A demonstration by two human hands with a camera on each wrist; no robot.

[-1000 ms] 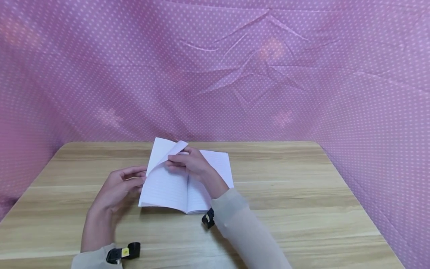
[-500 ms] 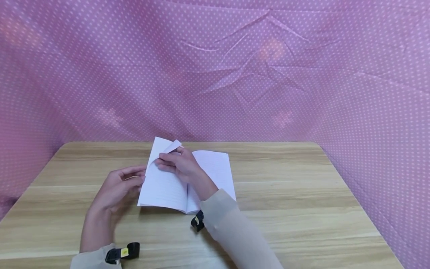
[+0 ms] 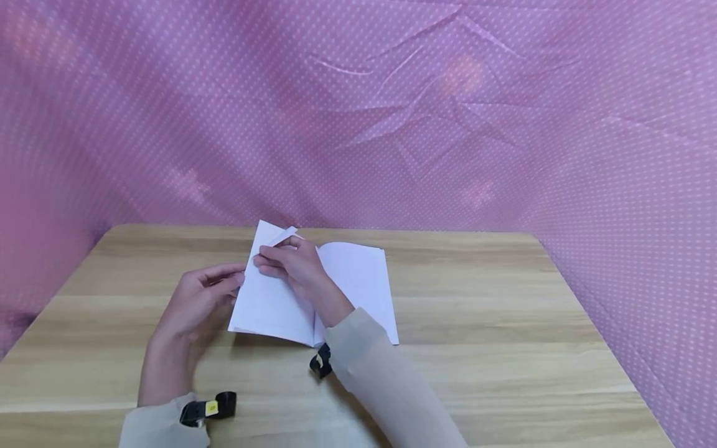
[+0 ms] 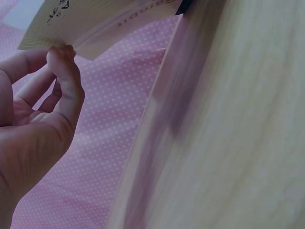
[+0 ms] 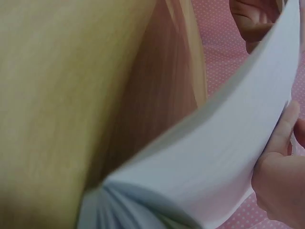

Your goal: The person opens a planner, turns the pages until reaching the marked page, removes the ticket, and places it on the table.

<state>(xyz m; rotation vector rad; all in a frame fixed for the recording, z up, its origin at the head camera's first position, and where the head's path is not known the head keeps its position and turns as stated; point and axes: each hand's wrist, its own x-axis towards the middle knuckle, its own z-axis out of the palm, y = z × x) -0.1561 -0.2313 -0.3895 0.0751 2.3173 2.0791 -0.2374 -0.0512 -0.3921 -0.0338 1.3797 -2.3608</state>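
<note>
A notebook (image 3: pixel 361 283) with faintly lined white pages lies spread open at the table's middle, its left half raised off the wood. My left hand (image 3: pixel 193 302) pinches the left edge of that half between thumb and fingers. Printed dark characters show on the cover's tan underside (image 4: pixel 102 26) in the left wrist view. Over the left page, my right hand (image 3: pixel 299 264) pinches a leaf near its top, where a folded-looking white strip (image 3: pixel 282 236) stands out. Curved white pages (image 5: pixel 209 148) fill the middle of the right wrist view, with the right hand's fingers against them.
The wood-grain table (image 3: pixel 493 348) extends around the notebook, with rounded far corners. Pink dotted cloth (image 3: pixel 358 124) hangs behind and at both sides. A black strap with a yellow label (image 3: pixel 210 408) sits at the left sleeve, and another black strap (image 3: pixel 321 362) at the right.
My right hand has moved left across the notebook, carrying the leaf towards the left edge. More of the right page shows. The left hand keeps its hold; the head view has tilted slightly.
</note>
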